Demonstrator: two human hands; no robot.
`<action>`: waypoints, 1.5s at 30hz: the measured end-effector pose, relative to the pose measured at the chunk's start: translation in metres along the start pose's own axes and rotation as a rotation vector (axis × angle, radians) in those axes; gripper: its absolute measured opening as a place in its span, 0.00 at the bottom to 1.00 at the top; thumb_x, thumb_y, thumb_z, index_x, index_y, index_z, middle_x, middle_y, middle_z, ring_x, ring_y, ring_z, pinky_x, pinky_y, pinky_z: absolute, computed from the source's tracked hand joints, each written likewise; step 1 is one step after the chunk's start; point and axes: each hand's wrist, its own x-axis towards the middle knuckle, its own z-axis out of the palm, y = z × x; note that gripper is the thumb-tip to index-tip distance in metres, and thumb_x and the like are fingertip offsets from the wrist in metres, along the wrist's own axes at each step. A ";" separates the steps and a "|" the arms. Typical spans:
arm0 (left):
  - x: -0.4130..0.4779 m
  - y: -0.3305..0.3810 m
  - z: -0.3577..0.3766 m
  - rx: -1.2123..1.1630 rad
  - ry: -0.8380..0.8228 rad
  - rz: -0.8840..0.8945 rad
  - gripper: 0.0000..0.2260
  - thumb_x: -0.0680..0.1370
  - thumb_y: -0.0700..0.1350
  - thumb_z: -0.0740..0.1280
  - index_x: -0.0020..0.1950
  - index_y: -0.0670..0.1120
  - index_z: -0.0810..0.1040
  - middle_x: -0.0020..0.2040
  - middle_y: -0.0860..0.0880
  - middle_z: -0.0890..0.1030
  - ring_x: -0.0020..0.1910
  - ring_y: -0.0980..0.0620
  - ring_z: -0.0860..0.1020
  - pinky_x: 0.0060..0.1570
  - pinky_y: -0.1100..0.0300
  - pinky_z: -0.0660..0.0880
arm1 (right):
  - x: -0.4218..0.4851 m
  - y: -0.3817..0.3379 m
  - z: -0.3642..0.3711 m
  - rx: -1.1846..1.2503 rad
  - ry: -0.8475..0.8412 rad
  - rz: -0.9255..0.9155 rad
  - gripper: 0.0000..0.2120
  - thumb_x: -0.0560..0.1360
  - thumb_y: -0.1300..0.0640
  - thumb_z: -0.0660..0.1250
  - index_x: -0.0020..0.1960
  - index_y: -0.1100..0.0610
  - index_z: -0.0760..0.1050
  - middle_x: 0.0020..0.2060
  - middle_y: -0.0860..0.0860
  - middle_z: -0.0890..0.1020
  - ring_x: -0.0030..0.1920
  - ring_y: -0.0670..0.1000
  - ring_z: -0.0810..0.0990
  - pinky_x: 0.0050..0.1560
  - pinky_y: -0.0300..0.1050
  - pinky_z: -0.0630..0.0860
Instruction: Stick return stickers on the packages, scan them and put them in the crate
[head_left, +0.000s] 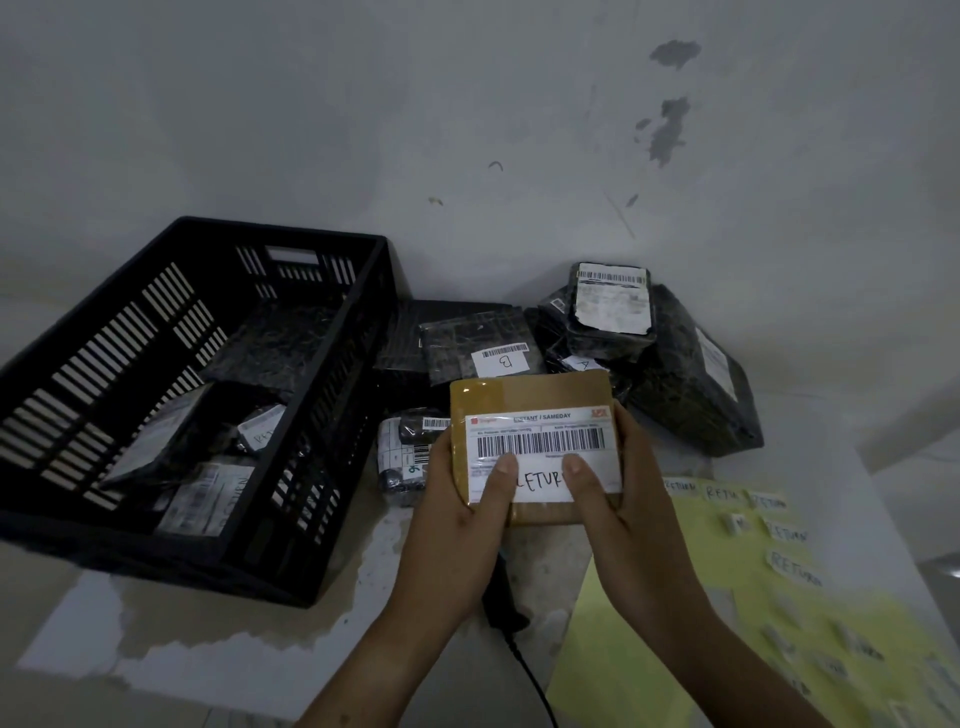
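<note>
a: where's the brown package (535, 395)?
b: dead centre. your left hand (457, 499) and right hand (618, 493) both grip its sides, thumbs pressing the return sticker (540, 483).
a: advice?
b: rub outward, keep the barcode (540, 442) uncovered, then scan. the crate (285, 228) sits at nine o'clock.

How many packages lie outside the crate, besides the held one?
5: B-labelled package beside the crate, small package by the left hand, then A-labelled package, top package and large package piled right. More may hide beneath.
</note>
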 end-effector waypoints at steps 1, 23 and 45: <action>0.000 0.000 -0.001 0.007 -0.006 0.003 0.19 0.78 0.59 0.64 0.69 0.60 0.71 0.58 0.64 0.83 0.57 0.64 0.82 0.55 0.64 0.77 | 0.001 0.000 0.000 -0.007 -0.005 0.003 0.23 0.79 0.51 0.62 0.72 0.39 0.62 0.59 0.29 0.75 0.57 0.32 0.76 0.48 0.24 0.73; 0.008 0.001 -0.017 0.024 -0.024 0.099 0.21 0.81 0.59 0.57 0.73 0.56 0.69 0.59 0.62 0.83 0.59 0.64 0.80 0.57 0.66 0.77 | 0.007 0.001 0.007 -0.023 -0.056 0.029 0.26 0.79 0.48 0.58 0.76 0.40 0.57 0.63 0.33 0.73 0.60 0.32 0.74 0.53 0.24 0.71; 0.045 -0.066 -0.362 1.005 0.322 0.254 0.26 0.82 0.59 0.57 0.73 0.44 0.73 0.68 0.45 0.77 0.67 0.45 0.74 0.66 0.55 0.70 | 0.033 -0.054 0.155 0.117 -0.276 0.193 0.24 0.77 0.38 0.56 0.73 0.38 0.64 0.61 0.37 0.77 0.57 0.36 0.77 0.57 0.38 0.74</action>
